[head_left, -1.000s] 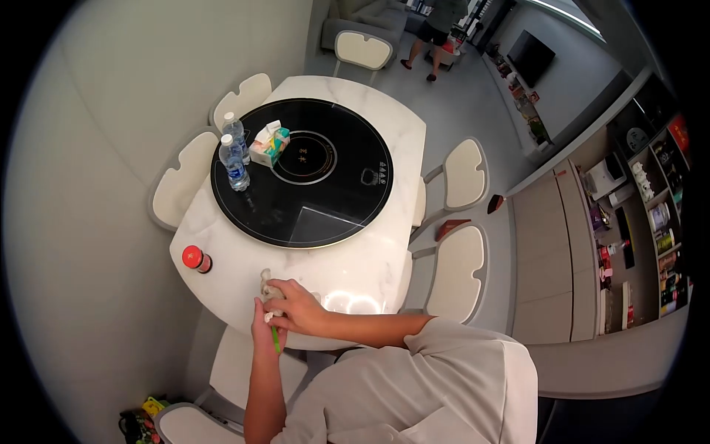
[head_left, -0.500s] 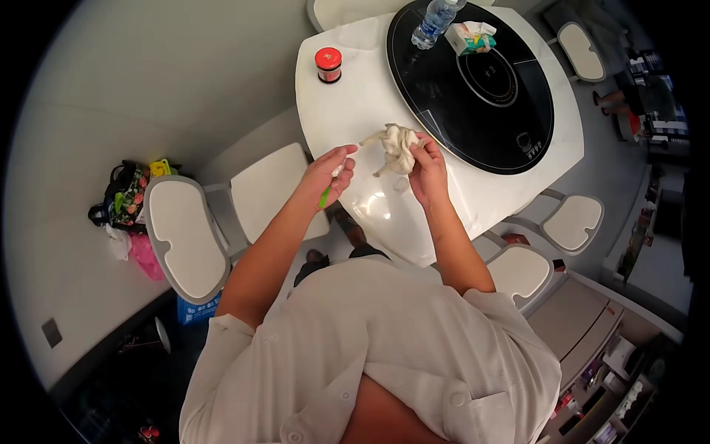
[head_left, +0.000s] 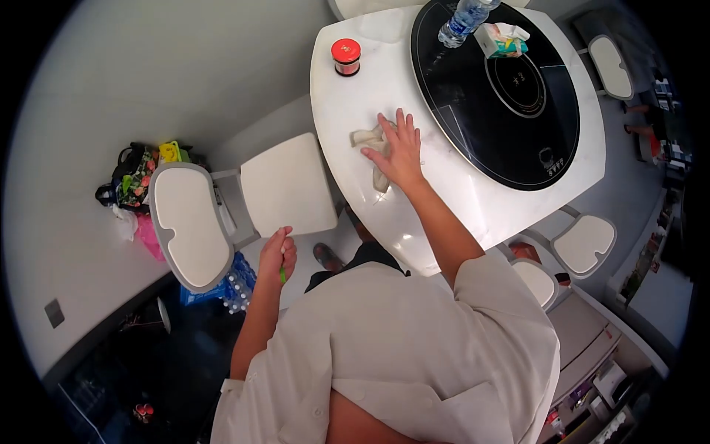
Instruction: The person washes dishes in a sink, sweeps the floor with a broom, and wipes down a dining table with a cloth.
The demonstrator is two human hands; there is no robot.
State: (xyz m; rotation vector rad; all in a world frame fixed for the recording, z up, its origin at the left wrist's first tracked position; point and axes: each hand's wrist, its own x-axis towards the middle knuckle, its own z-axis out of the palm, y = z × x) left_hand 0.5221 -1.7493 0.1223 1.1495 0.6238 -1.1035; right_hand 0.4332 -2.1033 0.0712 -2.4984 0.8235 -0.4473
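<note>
My right hand (head_left: 399,152) lies with its fingers spread over a crumpled off-white cloth (head_left: 380,180) on the white marbled table (head_left: 344,111). Parts of the cloth stick out to the left of and below the hand. Away from the table, over the gap beside a chair, my left hand (head_left: 278,254) is closed, with a bit of something green (head_left: 282,275) showing at its lower edge. A red-lidded jar (head_left: 346,58) stands near the table's far left edge, beyond my right hand.
A black round turntable (head_left: 473,111) bears a water bottle (head_left: 464,24) and a tissue box (head_left: 503,41). White chairs (head_left: 288,185) surround the table. Bags (head_left: 137,181) lie by the wall at left. Another person's legs (head_left: 640,130) show at far right.
My right hand has lowered the cloth onto the table and spread its fingers over it. My left hand has moved down and left, away from the table, and closed. The view has shifted.
</note>
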